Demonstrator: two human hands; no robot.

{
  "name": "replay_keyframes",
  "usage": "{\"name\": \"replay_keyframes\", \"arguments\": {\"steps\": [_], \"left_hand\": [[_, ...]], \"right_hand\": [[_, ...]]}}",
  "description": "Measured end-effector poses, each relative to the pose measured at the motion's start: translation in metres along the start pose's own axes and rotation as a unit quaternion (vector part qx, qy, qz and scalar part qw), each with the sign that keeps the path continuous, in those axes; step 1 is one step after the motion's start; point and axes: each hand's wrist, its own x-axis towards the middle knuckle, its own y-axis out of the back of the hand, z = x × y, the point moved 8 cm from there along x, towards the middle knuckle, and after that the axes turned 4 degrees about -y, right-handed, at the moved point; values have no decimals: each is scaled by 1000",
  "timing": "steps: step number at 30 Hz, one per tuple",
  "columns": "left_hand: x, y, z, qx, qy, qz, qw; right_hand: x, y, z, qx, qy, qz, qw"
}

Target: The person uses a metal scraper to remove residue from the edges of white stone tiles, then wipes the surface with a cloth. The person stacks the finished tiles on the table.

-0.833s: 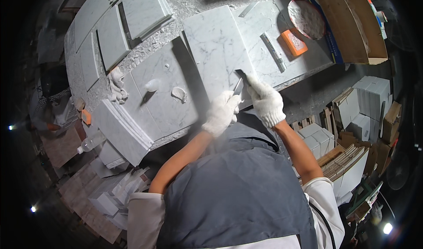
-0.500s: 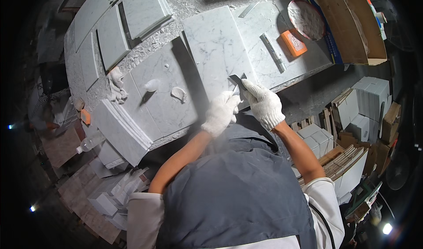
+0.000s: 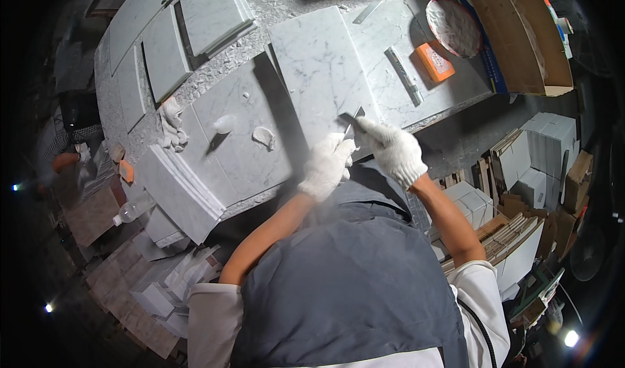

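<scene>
White knitted gloves cover both hands, which are close together over the near edge of a grey-veined white marble slab. My left hand is closed around a small tool with a pale metal blade pointing up; its handle is hidden. A dark, flat scraper-like blade sticks out leftward from my right hand, whose fingers are closed on it. The two blades are very near each other; I cannot tell whether they touch.
Right of the slab are an orange box, a long narrow silvery tool and a round tub of white paste. Left lie a white lump and stacked slabs. A cardboard box borders the far right.
My right hand has shifted slightly right and toward me with the dark blade. My left hand has barely moved. At the far left, another person's arm has come into view.
</scene>
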Motion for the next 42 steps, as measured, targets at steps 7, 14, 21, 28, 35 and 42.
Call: {"name": "replay_keyframes", "arguments": {"steps": [7, 14, 21, 28, 35, 42], "left_hand": [[0, 1, 2, 18, -19, -6, 1000], [-32, -19, 59, 663, -431, 191, 582], [-34, -27, 58, 701, -494, 196, 477], [-32, -22, 59, 668, -498, 173, 526], [-37, -1, 66, 552, -447, 205, 673], [-35, 24, 56, 372, -343, 136, 852]], "right_hand": [[-12, -19, 23, 113, -47, 27, 992], [-20, 11, 45, 358, -73, 113, 924], [-29, -7, 25, 107, -12, -18, 994], [-35, -7, 21, 101, 14, -28, 994], [15, 149, 97, 244, -10, 308, 920], [73, 229, 113, -165, -12, 367, 916]]}}
